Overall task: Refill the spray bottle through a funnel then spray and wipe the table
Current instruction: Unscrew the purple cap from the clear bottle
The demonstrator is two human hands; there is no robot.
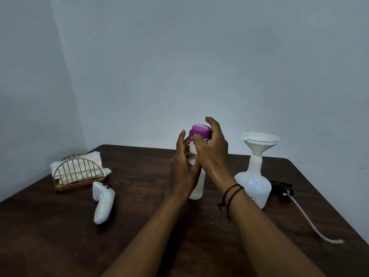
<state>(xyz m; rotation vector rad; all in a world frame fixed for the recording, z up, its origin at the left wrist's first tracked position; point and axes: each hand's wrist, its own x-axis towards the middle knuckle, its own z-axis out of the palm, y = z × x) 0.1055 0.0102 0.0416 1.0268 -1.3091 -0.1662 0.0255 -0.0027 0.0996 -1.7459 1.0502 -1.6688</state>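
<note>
Spray bottle stands upright on the tabletop, right of centre, with the funnel seated in its open neck. The spray head, black with a long white dip tube, lies on the tabletop just behind and to the right of it.

Your hands are not on the spray bottle. Your left hand is wrapped around the body of the refill bottle, which stands near the middle of the tabletop. Your right hand is curled around its purple cap, apparently to unscrew it.

Risks from this position:
- The funnel appears to rest loosely and top-heavy. Your right forearm passes close beside the spray bottle; a sideways elbow movement could knock both over.
- If your left hand loosens while the cap is turned, the refill bottle may spin or tip and spill.
- Pouring too fast could overflow the funnel.
- The dip tube trails toward the right edge of the tabletop and could be snagged.

On the left, well apart, a white handheld controller lies flat, and a gold wire holder holds napkins. Neither obstructs the pour path.
</note>
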